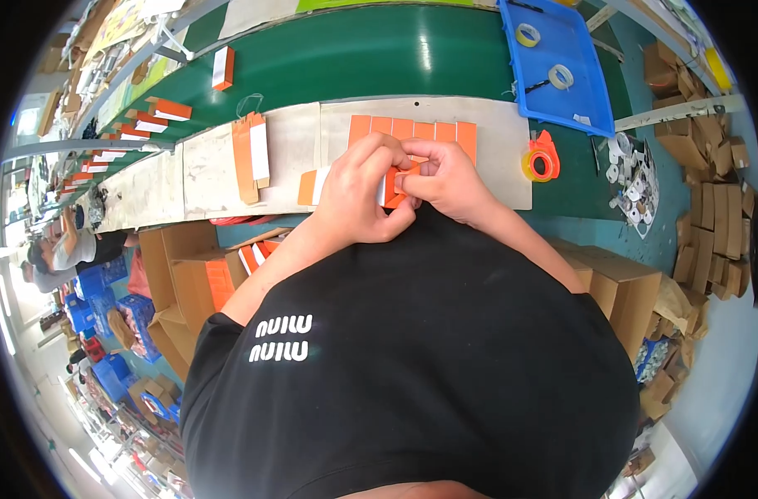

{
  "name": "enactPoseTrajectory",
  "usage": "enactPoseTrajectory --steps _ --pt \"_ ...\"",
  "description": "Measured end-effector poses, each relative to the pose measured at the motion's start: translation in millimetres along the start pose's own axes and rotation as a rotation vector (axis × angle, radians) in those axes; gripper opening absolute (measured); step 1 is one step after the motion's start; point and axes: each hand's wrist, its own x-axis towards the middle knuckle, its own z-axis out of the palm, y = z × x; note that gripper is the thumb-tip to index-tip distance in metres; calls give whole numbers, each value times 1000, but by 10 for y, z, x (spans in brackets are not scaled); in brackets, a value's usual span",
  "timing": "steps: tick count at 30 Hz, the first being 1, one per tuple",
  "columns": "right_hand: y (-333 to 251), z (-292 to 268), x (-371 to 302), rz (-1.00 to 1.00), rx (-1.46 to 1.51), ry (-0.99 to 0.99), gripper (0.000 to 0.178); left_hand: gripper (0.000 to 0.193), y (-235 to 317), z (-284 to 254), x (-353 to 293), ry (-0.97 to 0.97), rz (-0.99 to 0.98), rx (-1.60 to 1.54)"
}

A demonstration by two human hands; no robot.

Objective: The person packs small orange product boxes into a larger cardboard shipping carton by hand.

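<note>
Close to my chest, at the bench's near edge, both hands meet on a small orange and white carton (389,188). My left hand (364,190) curls round its left part, fingers bent over the top. With pinched fingertips, my right hand (445,176) grips the orange end flap of the same carton. Part of the carton is hidden behind my fingers. Just beyond my hands lies a row of several orange cartons (455,133) side by side. A stack of flat orange and white carton blanks (250,158) rests to the left.
A green conveyor belt (329,66) runs behind the pale bench top (506,166), carrying orange and white cartons (222,68). At the right are an orange tape dispenser (543,156) and a blue tray (562,104) with tape rolls. Cardboard boxes (175,274) stand below the bench.
</note>
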Motion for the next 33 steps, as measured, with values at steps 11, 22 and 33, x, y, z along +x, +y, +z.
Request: enactPoseTrajectory --steps 11,22,33 --pt "17 -36 11 -32 113 -111 50 37 118 -51 -36 35 -3 -16" --pt "80 25 0 126 303 -171 57 39 61 -100 -236 37 -54 24" --pt "364 279 558 362 -222 -215 21 44 -227 -302 -785 46 -183 48"
